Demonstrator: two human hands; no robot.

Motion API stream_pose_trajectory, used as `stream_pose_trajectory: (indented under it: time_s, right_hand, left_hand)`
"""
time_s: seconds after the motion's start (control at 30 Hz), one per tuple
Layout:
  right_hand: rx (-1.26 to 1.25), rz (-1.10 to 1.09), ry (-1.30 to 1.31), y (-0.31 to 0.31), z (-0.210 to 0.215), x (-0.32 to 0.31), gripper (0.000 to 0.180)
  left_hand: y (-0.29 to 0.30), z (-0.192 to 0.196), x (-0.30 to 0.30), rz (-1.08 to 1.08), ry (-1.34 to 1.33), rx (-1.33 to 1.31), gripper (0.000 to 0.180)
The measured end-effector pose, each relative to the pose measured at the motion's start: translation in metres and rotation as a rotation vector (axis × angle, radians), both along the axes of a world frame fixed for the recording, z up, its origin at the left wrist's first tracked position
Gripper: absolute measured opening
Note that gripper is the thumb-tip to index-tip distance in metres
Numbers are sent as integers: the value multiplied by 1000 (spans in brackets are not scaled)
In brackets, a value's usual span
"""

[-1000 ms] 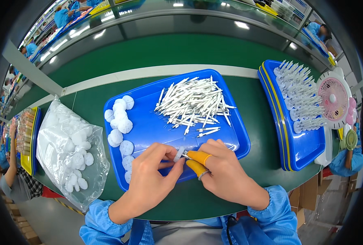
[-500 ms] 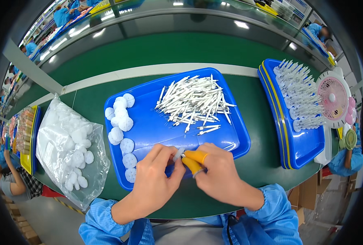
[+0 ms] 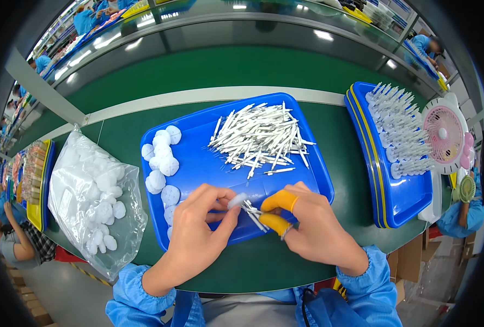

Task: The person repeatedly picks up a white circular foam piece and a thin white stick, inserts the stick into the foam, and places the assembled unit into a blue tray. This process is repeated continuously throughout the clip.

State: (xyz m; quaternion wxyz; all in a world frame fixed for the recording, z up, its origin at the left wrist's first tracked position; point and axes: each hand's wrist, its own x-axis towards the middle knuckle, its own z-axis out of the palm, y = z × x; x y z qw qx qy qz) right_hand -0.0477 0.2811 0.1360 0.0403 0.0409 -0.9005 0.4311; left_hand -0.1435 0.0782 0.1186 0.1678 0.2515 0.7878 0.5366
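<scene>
My left hand (image 3: 204, 220) pinches a small white round disc (image 3: 237, 200) above the near edge of the blue tray (image 3: 209, 188). Several thin white sticks (image 3: 254, 216) stand out of the disc toward the right. Beside them is my right hand (image 3: 307, 220), with yellow covers (image 3: 278, 201) on its thumb and forefinger. Those two fingers are apart, close to the sticks, and nothing shows gripped between them. A heap of similar white sticks (image 3: 258, 133) with fine wire ends lies in the tray's far right. More white discs (image 3: 162, 155) line its left side, partly hidden by my left hand.
Left of the tray lies a clear plastic bag (image 3: 78, 180) of white discs. At right, stacked blue and yellow trays (image 3: 402, 204) hold discs bristling with sticks (image 3: 394, 125). A pink and white fan (image 3: 442, 131) stands beyond them. Other people work in the background.
My right hand has drawn back to the right and its covered fingers have parted, baring the sticks in the disc. My left hand still holds the disc. Fewer loose sticks lie below the heap.
</scene>
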Motion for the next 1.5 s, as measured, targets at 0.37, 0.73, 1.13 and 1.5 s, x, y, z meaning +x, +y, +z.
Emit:
stream_pose_trajectory:
  time_s: [0.37, 0.73, 1.13, 1.5]
  right_hand:
    - [94, 10, 45, -3, -7, 1, 45]
    - [136, -32, 139, -15, -12, 1, 44]
    - [142, 28, 125, -6, -14, -1, 42]
    - [93, -13, 129, -24, -22, -1, 31]
  left_hand:
    - [2, -1, 1, -31, 103, -23, 17]
    - [2, -2, 3, 20, 155, -46, 16]
    - [1, -1, 1, 9, 60, -31, 16]
    - [3, -5, 4, -19, 172, -25, 16]
